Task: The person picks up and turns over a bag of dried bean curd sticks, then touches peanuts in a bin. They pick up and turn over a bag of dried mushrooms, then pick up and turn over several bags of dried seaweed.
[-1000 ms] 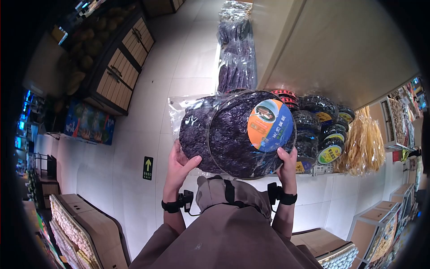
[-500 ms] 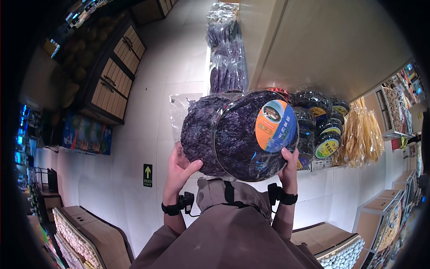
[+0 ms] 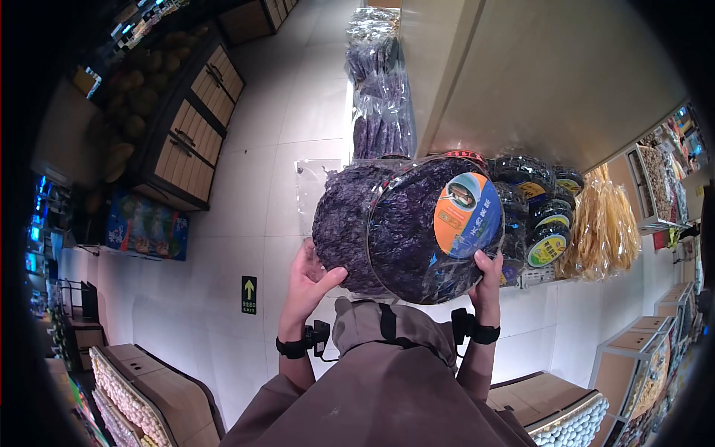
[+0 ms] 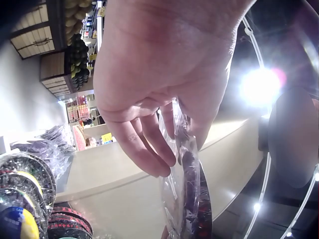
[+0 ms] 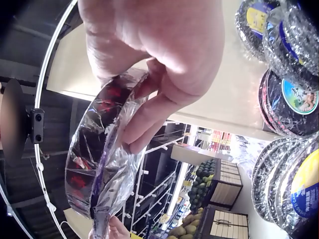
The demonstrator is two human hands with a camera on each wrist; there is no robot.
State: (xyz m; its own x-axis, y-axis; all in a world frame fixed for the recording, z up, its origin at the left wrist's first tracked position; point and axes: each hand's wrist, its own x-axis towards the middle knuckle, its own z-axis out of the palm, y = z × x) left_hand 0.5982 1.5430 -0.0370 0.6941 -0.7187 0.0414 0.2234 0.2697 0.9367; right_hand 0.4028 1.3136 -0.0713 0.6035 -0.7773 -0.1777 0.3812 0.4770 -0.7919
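Observation:
A round, clear-wrapped pack of dark dried seaweed [image 3: 417, 231], with an orange-and-blue label [image 3: 468, 216] on its right side, is held up in front of the body. It overlaps a second bagged seaweed pack [image 3: 344, 216] on the left. My left hand [image 3: 307, 287] grips the second pack's lower left edge, thumb on the near face. In the left wrist view its fingers [image 4: 149, 144] lie along the far side of the plastic. With thumb and fingers my right hand [image 3: 488, 281] holds the round pack's lower right rim; the right wrist view shows this pack [image 5: 102, 144] edge-on.
Stacked round packs [image 3: 525, 179] stand on a display to the right, beside a bag of long yellow strips [image 3: 599, 223]. Bagged purple seaweed [image 3: 381, 112] lies along the ledge ahead. Fruit-topped wooden cabinets [image 3: 197, 119] are at left, above a pale tiled floor [image 3: 246, 216].
Both hands and the two seaweed packs shift slightly right and a little lower in the head view. The grip stays the same, and the surroundings shift slightly left.

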